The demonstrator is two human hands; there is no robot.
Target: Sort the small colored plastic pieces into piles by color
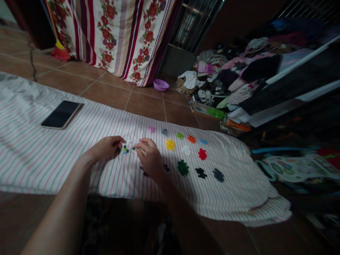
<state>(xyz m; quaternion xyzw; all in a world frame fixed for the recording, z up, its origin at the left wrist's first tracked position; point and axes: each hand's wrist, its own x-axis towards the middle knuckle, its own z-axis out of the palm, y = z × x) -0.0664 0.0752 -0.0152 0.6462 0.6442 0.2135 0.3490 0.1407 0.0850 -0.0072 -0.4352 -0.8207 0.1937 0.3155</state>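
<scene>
On the tiled floor [106, 88], a purple basin [160, 85] sits near the hem of a flowered curtain [119, 39]. Beside it, a white cloth [190, 80] lies over a cardboard box [183, 88], and a bright green item [216, 113] rests in a shallow tray [199, 107]. Piled clothes [233, 71] spread behind.

A striped cloth [79, 148] covers the long surface, where a phone [62, 114] lies at the left. The left hand [108, 148] curls beside a small cluster of coloured pieces [125, 150] near the middle; whether its grip is clamped on anything cannot be told. The right hand [150, 156] has its fingertips at a dark green piece [133, 148] just beside the cluster; whether its grip is closed on that piece cannot be told. To the right lie sorted piles, including yellow [170, 144], red [202, 153] and dark green [183, 167].
</scene>
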